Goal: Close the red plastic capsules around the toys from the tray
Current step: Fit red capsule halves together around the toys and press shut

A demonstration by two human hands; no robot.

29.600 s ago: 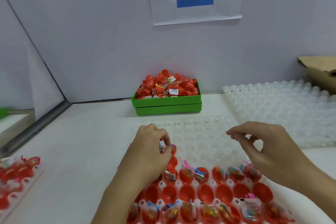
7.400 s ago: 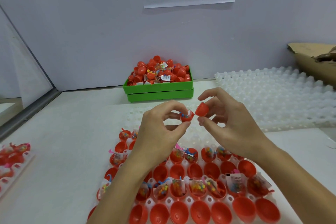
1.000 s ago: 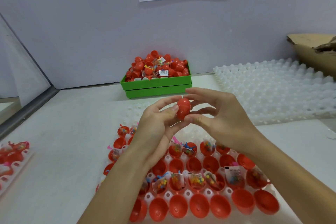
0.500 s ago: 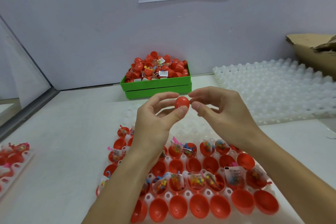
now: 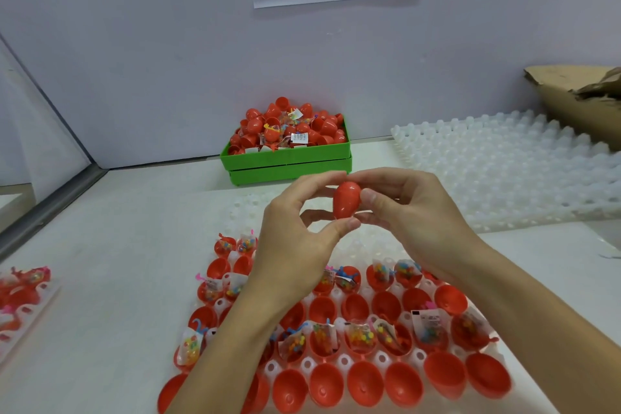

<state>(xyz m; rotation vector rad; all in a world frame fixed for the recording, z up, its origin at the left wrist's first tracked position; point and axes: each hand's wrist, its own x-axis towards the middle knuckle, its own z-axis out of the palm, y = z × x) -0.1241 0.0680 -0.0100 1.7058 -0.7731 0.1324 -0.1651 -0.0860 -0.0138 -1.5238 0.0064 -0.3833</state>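
Right now both hands, left hand (image 5: pixel 295 245) and right hand (image 5: pixel 416 222), pinch a closed red egg-shaped plastic capsule (image 5: pixel 347 199) above the white moulded tray (image 5: pixel 342 361).

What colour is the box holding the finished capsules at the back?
Bright green box, heaped with red capsules; shows clearly in the head view.

Red capsule (image 5: pixel 347 199): egg-shaped, closed, upright, narrow end down, raised above the tray (image 5: pixel 376 355). Tray: translucent white, on the worktop; its pockets hold open red halves (image 5: pixel 364 388), several containing bagged toys (image 5: pixel 360 335).
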